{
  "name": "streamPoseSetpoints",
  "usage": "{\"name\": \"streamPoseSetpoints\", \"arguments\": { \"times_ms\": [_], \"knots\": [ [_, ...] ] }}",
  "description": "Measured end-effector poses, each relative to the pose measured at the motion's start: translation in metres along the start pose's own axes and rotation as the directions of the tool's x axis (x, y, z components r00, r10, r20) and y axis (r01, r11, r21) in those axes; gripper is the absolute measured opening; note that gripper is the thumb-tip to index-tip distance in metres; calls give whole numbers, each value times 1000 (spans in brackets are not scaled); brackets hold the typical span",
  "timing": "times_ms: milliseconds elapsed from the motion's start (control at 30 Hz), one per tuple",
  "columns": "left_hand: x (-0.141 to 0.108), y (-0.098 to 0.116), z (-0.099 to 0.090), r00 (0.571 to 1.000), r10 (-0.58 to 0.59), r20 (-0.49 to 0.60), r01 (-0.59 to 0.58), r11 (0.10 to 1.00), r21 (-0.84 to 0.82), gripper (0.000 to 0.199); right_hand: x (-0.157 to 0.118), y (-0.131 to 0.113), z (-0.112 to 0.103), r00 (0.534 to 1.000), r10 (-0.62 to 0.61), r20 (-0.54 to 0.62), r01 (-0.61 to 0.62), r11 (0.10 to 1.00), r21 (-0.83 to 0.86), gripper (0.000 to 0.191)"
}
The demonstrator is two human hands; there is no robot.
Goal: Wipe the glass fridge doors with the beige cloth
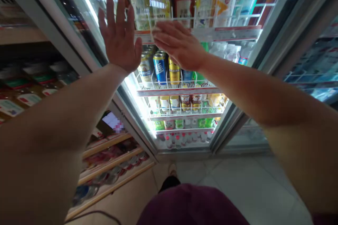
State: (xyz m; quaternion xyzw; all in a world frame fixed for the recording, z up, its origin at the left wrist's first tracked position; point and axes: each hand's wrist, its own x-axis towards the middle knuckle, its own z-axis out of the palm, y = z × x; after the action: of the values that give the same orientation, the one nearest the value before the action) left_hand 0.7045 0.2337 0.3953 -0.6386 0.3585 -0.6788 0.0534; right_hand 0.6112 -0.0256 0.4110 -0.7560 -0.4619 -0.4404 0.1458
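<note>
My left hand [120, 38] is raised palm-forward with its fingers spread, in front of the upper left of a lit drinks cooler [221, 135]. Beside it, my right hand [182, 45] is stretched flat, fingers pointing left and slightly blurred. Neither hand holds anything. Whether they touch the cooler's glass, I cannot tell. Behind them, a top shelf [224, 35] carries several bottles, among them an orange drink bottle [225, 3]. Below my hands stand a blue can [160, 69] and a gold can [174, 73], the gold one partly hidden by my right hand.
Lower cooler shelves [179, 92] hold more cans and bottles. Wooden racks [105, 146] with bottles line the left, near a small lit screen [112, 120]. Another cooler [314, 63] adjoins on the right. A dark cable [97, 212] lies on the tiled floor [245, 179].
</note>
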Motion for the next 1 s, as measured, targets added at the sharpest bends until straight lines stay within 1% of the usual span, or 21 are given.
{"name": "streamPoseSetpoints", "arguments": {
  "times_ms": [67, 100, 133, 200, 267, 300, 333, 400, 467, 500, 533, 567, 633, 700, 733, 767, 833, 900, 933, 967, 1000],
  "knots": [
    [-1, 0, -1, 1000, -14, 11, 14, 1000, -16, 76, 0, 0, -5, 989, -67, 132, 68, 998, -2, 49],
    [-1, 0, -1, 999, -35, 25, 36, 999, -34, 76, 2, 3, -12, 987, -64, 145, 69, 997, -26, 50],
    [-2, 0, -1, 998, -58, 39, 60, 997, -55, 76, 5, 6, -21, 992, -36, 118, 43, 997, -61, 51],
    [-3, -1, 1, 995, -85, 58, 90, 992, -87, 82, 10, 14, -35, 998, 61, -29, -65, 989, -133, 55],
    [-4, -3, 2, 993, -96, 68, 102, 990, -95, 89, 10, 19, -37, 978, 137, -157, -163, 971, -173, 58],
    [-4, -3, 2, 993, -93, 72, 99, 991, -86, 89, 7, 18, -33, 975, 144, -171, -174, 969, -176, 58],
    [-4, -3, 3, 994, -84, 75, 89, 994, -71, 88, 2, 16, -27, 982, 130, -140, -153, 973, -171, 56],
    [-4, -3, 2, 995, -61, 76, 63, 997, -33, 83, -9, 8, -13, 997, 56, 53, -47, 986, -161, 50],
    [-3, -1, 0, 996, -47, 74, 48, 999, -6, 79, -15, -1, -9, 958, -31, 284, 80, 983, -163, 48],
    [-2, 0, -1, 995, -56, 77, 56, 998, -7, 77, -16, -3, -12, 936, -42, 351, 111, 977, -180, 47],
    [-2, 2, -2, 995, -68, 76, 70, 997, -24, 76, -15, -4, -20, 931, -23, 366, 109, 970, -217, 47],
    [-1, 3, -3, 995, -76, 70, 80, 995, -52, 75, -13, -2, -30, 946, 18, 324, 74, 960, -272, 47],
    [-1, 4, -3, 995, -82, 64, 89, 990, -108, 76, -10, 4, -52, 986, 129, 108, -75, 912, -403, 49],
    [-1, 4, -2, 995, -76, 60, 84, 989, -126, 77, -15, 12, -66, 973, 189, -128, -228, 845, -484, 51],
    [-1, 4, -2, 995, -79, 61, 86, 988, -126, 76, -22, 14, -68, 965, 188, -185, -257, 827, -500, 53],
    [-2, 4, -2, 994, -85, 67, 92, 988, -122, 75, -30, 15, -66, 968, 178, -176, -245, 826, -508, 53],
    [-2, 4, -1, 991, -101, 93, 111, 988, -111, 75, -49, 12, -59, 989, 146, 34, -113, 873, -475, 50],
    [-1, 4, -1, 985, -116, 130, 127, 989, -78, 77, -62, 10, -54, 950, 111, 291, 5, 929, -370, 46],
    [-1, 4, -1, 984, -113, 136, 123, 991, -61, 78, -65, 10, -55, 928, 103, 357, 21, 945, -326, 44],
    [-1, 4, -1, 985, -108, 137, 116, 992, -53, 78, -66, 12, -58, 924, 104, 368, 18, 949, -313, 43],
    [-1, 4, -1, 987, -98, 125, 105, 993, -55, 78, -65, 15, -64, 940, 116, 322, 0, 941, -340, 44]
  ]
}}
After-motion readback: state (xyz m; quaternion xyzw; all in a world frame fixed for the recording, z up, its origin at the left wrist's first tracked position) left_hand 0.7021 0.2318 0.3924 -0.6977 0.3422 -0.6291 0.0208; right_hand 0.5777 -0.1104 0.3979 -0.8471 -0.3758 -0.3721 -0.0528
